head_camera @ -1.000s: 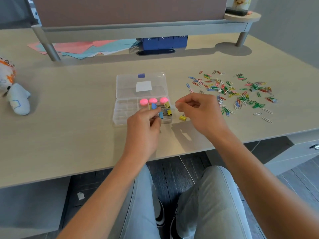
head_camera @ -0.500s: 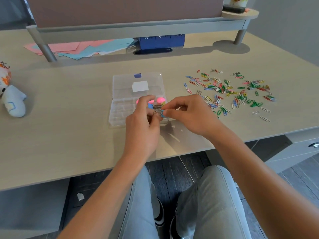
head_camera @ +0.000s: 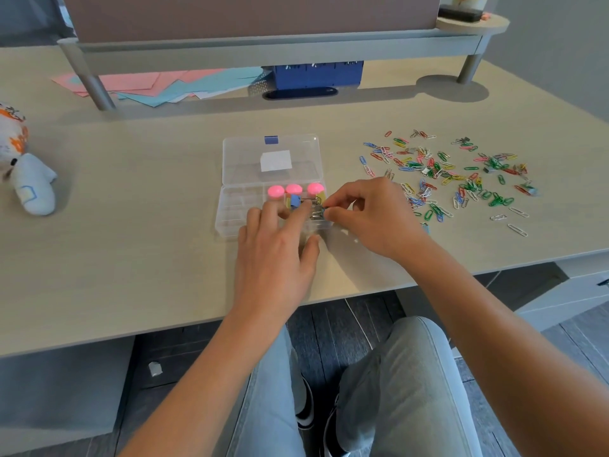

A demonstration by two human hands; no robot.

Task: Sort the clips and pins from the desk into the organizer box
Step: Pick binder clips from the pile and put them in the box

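At a pale wooden desk [head_camera: 131,258], a clear plastic organizer box [head_camera: 230,222] lies open at centre, lid flat at 12 o'clock. The left hand [head_camera: 273,255] rests with straight fingers across its front compartments. The right hand [head_camera: 369,219] pinches a small blue binder clip [head_camera: 324,211] over the box's 3 o'clock corner. Coloured paper clips [head_camera: 454,173] lie scattered at 2 o'clock.
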